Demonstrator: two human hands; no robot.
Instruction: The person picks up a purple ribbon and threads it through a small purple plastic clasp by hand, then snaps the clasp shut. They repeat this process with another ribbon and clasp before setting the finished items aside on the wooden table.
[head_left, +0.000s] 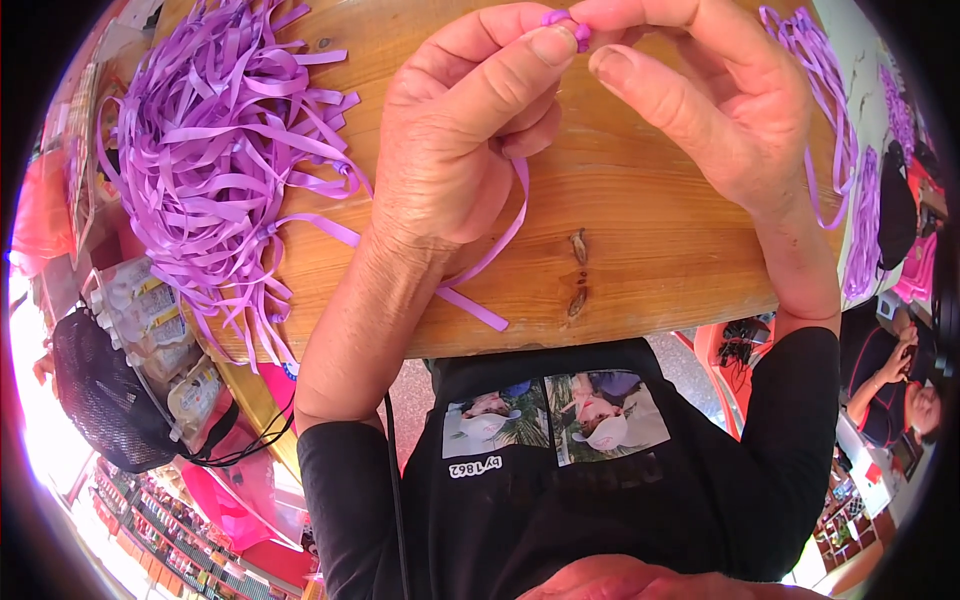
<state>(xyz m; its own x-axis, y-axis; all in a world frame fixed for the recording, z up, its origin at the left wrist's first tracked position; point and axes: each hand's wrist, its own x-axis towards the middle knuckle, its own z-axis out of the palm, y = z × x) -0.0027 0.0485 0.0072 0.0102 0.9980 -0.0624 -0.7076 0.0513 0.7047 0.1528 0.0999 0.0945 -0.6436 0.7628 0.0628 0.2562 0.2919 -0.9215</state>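
Note:
At the top of the view, my left hand (465,125) is closed, pinching a narrow purple ribbon between thumb and forefinger. A small bunched knot or loop of the ribbon (582,38) sticks out past the thumb tip. Below that fist hangs a ribbon tail (519,205), which passes behind the wrist and ends on the table. My right hand (720,110) faces it, with its forefinger tip at the knot. A gap shows between that forefinger and the right thumb, which is off the ribbon. The other right fingers curl and are partly hidden.
A big heap of purple ribbons (210,160) covers the left of the wooden table (650,250). More ribbon strands (825,110) lie at the right edge. Left of the table are a black mesh bag (110,390) and clear packages (150,310). Another person (890,380) sits far right.

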